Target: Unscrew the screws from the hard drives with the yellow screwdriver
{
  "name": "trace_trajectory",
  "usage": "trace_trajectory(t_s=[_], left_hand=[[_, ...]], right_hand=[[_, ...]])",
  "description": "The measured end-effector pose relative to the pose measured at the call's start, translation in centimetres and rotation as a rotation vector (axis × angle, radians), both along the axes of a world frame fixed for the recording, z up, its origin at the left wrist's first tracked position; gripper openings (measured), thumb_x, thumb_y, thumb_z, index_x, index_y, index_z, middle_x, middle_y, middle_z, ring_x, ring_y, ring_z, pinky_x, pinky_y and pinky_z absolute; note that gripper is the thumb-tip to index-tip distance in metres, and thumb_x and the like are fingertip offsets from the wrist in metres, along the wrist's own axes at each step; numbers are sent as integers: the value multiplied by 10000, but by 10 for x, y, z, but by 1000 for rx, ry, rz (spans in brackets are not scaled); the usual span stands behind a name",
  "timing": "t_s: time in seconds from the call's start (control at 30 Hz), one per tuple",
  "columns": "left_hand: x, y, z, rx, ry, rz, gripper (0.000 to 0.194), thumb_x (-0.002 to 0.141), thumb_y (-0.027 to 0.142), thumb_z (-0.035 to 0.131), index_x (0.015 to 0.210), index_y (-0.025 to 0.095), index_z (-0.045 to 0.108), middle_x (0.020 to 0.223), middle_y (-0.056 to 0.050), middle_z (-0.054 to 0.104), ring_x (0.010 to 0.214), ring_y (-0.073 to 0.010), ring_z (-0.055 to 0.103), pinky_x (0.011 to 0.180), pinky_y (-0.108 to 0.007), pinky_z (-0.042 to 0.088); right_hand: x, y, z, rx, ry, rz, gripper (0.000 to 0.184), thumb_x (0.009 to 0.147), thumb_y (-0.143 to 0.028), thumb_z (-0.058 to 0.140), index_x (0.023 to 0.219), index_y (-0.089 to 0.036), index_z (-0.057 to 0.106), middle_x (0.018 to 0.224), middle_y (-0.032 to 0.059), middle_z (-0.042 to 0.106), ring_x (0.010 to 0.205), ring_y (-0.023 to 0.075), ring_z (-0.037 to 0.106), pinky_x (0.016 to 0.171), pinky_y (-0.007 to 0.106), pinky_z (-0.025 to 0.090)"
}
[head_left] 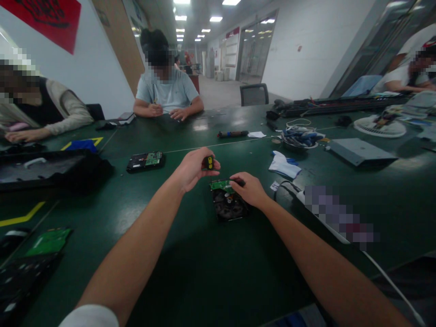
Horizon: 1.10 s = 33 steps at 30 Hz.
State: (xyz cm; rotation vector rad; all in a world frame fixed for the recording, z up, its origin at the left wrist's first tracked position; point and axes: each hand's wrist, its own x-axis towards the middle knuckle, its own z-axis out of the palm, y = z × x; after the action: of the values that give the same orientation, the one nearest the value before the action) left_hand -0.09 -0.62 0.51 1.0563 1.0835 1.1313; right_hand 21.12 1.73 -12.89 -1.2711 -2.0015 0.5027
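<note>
My left hand [199, 168] is closed around the yellow-and-black handle of a screwdriver [210, 162]. It is above the far left corner of a hard drive [230, 204], and the thin shaft seems to point down towards it. The drive lies flat on the dark green table with its green circuit board [220, 185] along the far end. At the drive's far right side, my right hand [250, 188] grips the edge, thumb over the board. Some dark part shows between its fingers, too small to make out.
Another hard drive [146, 161] lies left. To the right are a white glove [285, 165], a power strip [327, 218] with a cable, a grey metal case [363, 152] and a bowl of wires [299, 136]. A black tray [51, 168] stands left. Several people sit around the table.
</note>
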Motion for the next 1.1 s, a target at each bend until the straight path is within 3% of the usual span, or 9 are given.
trace_trajectory(t_s=[0.23, 0.5, 0.7, 0.8, 0.97, 1.1], left_hand=[[-4, 2, -3, 108, 138, 11, 247, 834, 280, 549, 749, 119, 716, 750, -84, 639, 683, -157, 588, 502, -235, 448], [-1, 1, -2, 18, 40, 3, 113, 832, 269, 566, 799, 169, 607, 744, -97, 691, 737, -209, 662, 605, -310, 561], [-3, 2, -4, 175, 176, 23, 226, 832, 295, 567, 754, 138, 710, 790, -86, 652, 759, -178, 613, 561, -250, 495], [-5, 1, -3, 136, 169, -4, 216, 839, 301, 583, 814, 135, 719, 801, -90, 674, 735, -175, 624, 537, -246, 466], [-3, 1, -1, 7, 12, -71, 141, 834, 286, 592, 854, 155, 641, 776, -101, 711, 751, -209, 681, 592, -292, 539], [-3, 2, -3, 38, 16, -47, 153, 809, 285, 593, 788, 147, 656, 771, -93, 684, 743, -197, 661, 578, -281, 542]], right_hand=[[0, 1, -1, -2, -4, -2, 169, 936, -278, 662, 1070, -219, 747, 1079, 78, 751, 994, 224, 698, 926, 382, 535], [-1, 2, -2, -5, 2, -10, 160, 930, -278, 668, 1061, -224, 743, 1077, 74, 756, 984, 220, 700, 919, 379, 539], [-1, 1, 0, -6, -7, -6, 163, 932, -273, 659, 1064, -226, 742, 1074, 70, 756, 997, 221, 698, 926, 381, 538], [-1, 0, 2, -16, -15, -7, 169, 937, -269, 656, 1072, -214, 741, 1075, 76, 753, 985, 215, 700, 916, 371, 537], [-1, -1, 3, -15, -19, -3, 173, 938, -266, 655, 1075, -207, 741, 1063, 80, 750, 972, 216, 700, 909, 370, 537], [-1, -1, 1, -5, -10, -6, 169, 939, -271, 655, 1072, -215, 743, 1069, 77, 749, 975, 219, 699, 911, 377, 537]])
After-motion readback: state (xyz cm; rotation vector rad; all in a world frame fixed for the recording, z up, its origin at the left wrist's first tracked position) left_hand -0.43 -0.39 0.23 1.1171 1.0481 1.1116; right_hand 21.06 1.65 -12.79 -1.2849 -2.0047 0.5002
